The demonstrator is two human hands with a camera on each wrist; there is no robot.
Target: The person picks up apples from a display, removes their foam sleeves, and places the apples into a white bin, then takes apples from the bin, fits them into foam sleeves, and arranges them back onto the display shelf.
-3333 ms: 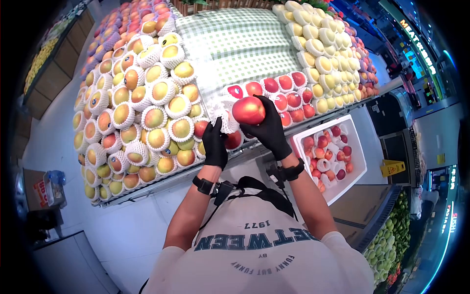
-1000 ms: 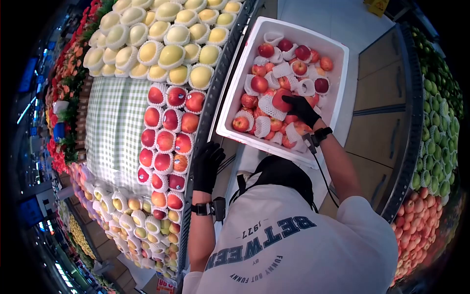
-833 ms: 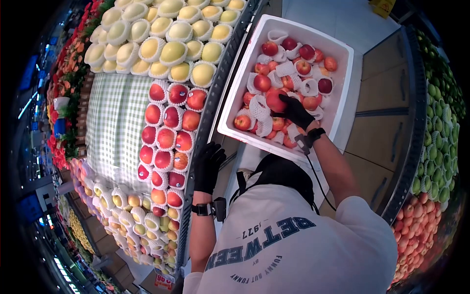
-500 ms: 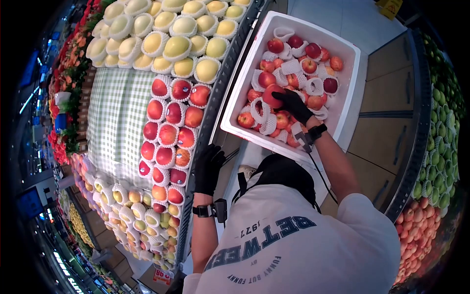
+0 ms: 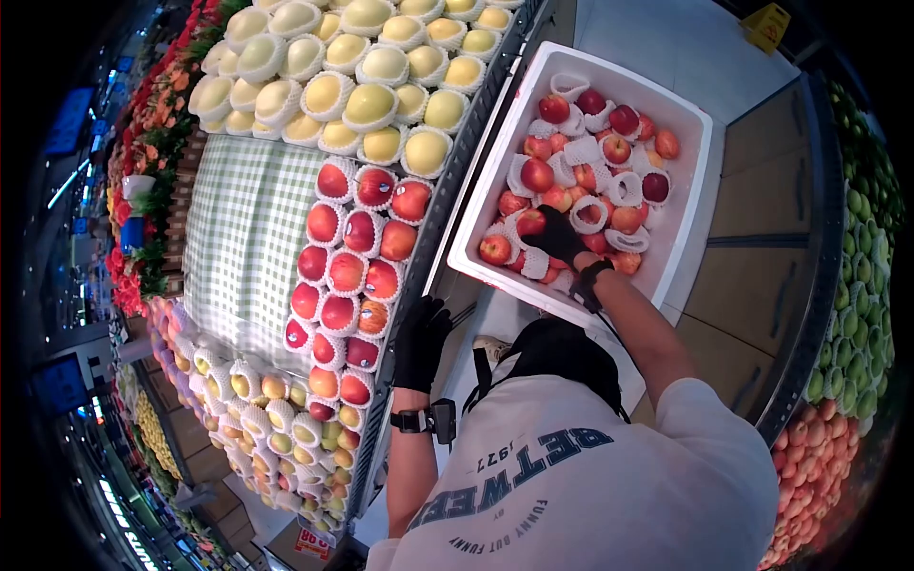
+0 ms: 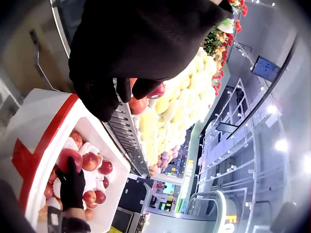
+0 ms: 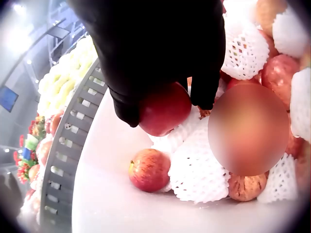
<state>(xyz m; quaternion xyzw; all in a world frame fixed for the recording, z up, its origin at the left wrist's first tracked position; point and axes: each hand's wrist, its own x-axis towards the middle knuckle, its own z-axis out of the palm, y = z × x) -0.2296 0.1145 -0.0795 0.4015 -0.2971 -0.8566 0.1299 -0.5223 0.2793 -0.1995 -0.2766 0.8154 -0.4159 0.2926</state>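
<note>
My right hand [image 5: 560, 236], in a black glove, reaches down into a white foam box [image 5: 685, 176] and grips a red apple [image 5: 530, 223]. In the right wrist view, thumb and fingers sit around the held apple [image 7: 165, 114], close over white foam nets [image 7: 199, 170] and a streaky red apple [image 7: 149, 170]. Several more loose apples and nets fill the box. My gloved left hand [image 5: 422, 343] holds nothing visible and lies at the display's metal edge, fingers loosely bent, beside rows of netted red apples [image 5: 347, 272].
Pale yellow netted fruit [image 5: 371, 107] is piled at the display's far end, by a green checked cloth [image 5: 252, 238]. Cabinets [image 5: 762, 205] stand right of the box, below green fruit [image 5: 862, 285]. A yellow floor sign [image 5: 764, 29] stands behind.
Earlier both hands were at the display, the right one holding a large red apple; I have since turned to the box. Lately the right hand has moved lower in the box, toward me.
</note>
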